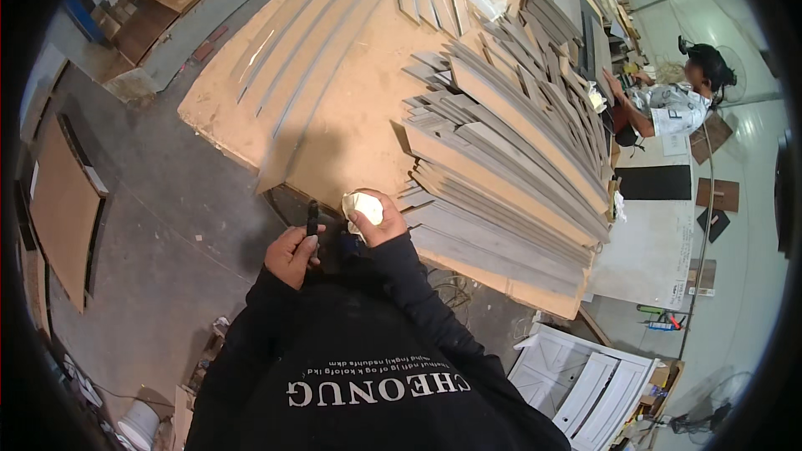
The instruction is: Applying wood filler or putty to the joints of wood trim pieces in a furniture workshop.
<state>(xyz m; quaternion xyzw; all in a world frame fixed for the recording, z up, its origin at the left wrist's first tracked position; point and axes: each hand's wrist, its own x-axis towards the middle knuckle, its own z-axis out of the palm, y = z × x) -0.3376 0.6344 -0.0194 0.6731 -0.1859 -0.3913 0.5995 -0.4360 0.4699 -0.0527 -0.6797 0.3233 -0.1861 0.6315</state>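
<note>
My left hand (291, 254) grips a slim black tool (312, 219), a knife or marker by its shape, upright in front of my chest. My right hand (378, 221) holds a crumpled whitish cloth or paper wad (364, 205) just to the right of the tool. Both hands hover at the near edge of a large brown board worktable (351, 117). Right next to my right hand lies a big fanned stack of long grey-faced wooden strips (501, 167).
More long grey strips (309, 58) lie on the far left of the board. Another person (677, 100) works at the far right. White panelled doors (585, 376) lean at the lower right, brown boards (63, 209) stand left, and a white bucket (138, 424) sits on the concrete floor.
</note>
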